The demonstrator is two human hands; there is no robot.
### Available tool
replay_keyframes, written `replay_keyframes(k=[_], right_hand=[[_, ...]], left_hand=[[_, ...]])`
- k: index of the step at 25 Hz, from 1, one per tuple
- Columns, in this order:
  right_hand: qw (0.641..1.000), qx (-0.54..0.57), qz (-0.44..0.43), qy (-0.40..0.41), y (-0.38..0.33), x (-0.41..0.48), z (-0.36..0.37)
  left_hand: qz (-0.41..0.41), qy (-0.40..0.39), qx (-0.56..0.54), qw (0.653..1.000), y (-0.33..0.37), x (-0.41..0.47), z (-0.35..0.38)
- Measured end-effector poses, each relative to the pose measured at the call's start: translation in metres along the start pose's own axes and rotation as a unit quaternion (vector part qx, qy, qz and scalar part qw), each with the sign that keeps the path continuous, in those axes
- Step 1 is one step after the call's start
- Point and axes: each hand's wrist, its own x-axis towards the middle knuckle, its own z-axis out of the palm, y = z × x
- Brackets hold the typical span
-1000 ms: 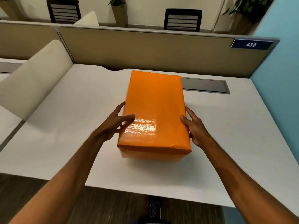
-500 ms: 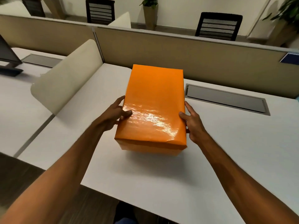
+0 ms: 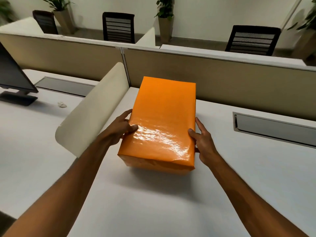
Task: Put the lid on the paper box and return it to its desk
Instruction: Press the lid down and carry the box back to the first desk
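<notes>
So the orange paper box [image 3: 160, 124] has its lid on, glossy top catching the light, and it's held between both hands over the white table [image 3: 153, 194]. There's a shadow under its near end, so it looks lifted there, though I can't tell if the far end touches the table. The left hand [image 3: 119, 129] is pressed to the box's left side, thumb lying over the top edge, fingers [image 3: 125, 114] wrapped along the side wall. The right hand [image 3: 203, 142] does the same on the box's right side, thumb up on the top edge, fingers stretched along the wall.

Left of the box a cream curved divider [image 3: 92, 112] stands, with a dark monitor [image 3: 12, 79] farther left beyond it. Behind the box runs the beige partition [image 3: 222, 79]. Right of the box a grey cable hatch [image 3: 273, 127] sits in the table.
</notes>
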Motion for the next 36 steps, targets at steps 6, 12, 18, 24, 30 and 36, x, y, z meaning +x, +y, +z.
replay_keyframes(k=[6,12,18,24,30,36], right_hand=[[1.000,-0.016,0.003,0.019,-0.019,0.061,0.083],[0.999,-0.024,0.021,0.021,-0.020,0.102,0.124],[0.998,-0.057,0.012,0.030,-0.022,0.125,0.143],[0.992,-0.120,-0.004,0.024,-0.023,0.129,0.144],[0.976,-0.208,-0.053,0.023,-0.024,0.120,0.125],[0.950,-0.296,-0.081,0.062,-0.025,0.095,0.084]], left_hand=[[-0.036,0.015,0.061,0.997,0.024,0.080,-0.073],[-0.049,0.005,0.093,0.994,0.029,0.132,-0.108],[-0.050,0.002,0.101,0.994,0.032,0.162,-0.125],[-0.032,0.024,0.136,0.990,0.030,0.162,-0.122],[0.106,0.139,0.287,0.942,0.026,0.124,-0.096],[0.230,0.117,0.338,0.905,0.027,0.075,-0.049]])
